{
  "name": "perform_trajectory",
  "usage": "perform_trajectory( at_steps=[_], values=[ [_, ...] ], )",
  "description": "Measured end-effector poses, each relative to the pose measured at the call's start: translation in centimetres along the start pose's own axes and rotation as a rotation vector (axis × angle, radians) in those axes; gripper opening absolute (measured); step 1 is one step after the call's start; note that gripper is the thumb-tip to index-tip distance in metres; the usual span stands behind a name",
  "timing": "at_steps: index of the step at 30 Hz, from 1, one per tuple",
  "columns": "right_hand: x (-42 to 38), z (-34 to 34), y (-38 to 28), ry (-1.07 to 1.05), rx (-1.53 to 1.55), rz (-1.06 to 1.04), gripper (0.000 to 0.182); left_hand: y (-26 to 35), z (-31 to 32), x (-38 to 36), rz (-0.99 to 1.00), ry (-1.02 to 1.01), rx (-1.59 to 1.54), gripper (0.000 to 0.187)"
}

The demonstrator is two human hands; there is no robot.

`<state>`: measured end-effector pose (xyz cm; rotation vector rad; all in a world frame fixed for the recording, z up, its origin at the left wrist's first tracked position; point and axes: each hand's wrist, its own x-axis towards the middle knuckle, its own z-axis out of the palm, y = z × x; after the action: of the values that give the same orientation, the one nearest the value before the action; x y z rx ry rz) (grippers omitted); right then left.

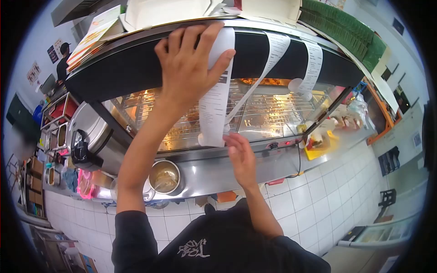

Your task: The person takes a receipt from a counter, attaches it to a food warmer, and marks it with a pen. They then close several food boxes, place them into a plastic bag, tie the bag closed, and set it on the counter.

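Note:
My left hand is raised to the top edge of the black-fronted warming cabinet. Its fingers curl over the edge, and the thumb lies on a long printed paper slip hanging down the front. Near the slip's curled lower end is my right hand, fingertips close together beside the paper; whether they pinch it is hard to tell. Two more printed slips, a twisted one and a curled one, hang farther right. Behind the slips, wire racks show inside the lit cabinet.
A metal pot stands on the steel counter below the cabinet. At left is a large steel cooker. Cartons lie on top. A yellow tray sits at right. A person stands far left.

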<state>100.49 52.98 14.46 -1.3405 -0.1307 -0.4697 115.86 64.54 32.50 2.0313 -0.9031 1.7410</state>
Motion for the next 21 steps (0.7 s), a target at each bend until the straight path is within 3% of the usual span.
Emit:
perform_trajectory(
  at_steps=[6, 13, 16, 21],
  values=[
    [0.7, -4.1, 0.3, 0.167, -0.06, -0.104, 0.026, 0.1, -0.9, 0.5, 0.042, -0.129, 0.043, 0.039],
    [2.1, -9.0, -0.8, 0.121, -0.127, -0.051, 0.022, -0.7, -0.9, 0.8, 0.146, -0.1, 0.111, 0.042],
    [4.2, -10.1, -0.6, 0.055, -0.274, -0.095, 0.035, -0.2, -1.6, 1.1, 0.171, -0.183, 0.134, 0.044],
    [7.8, -8.5, -1.6, -0.053, -0.198, -0.135, 0.044, 0.2, -2.2, 1.1, 0.182, -0.228, 0.193, 0.049]
  ],
)
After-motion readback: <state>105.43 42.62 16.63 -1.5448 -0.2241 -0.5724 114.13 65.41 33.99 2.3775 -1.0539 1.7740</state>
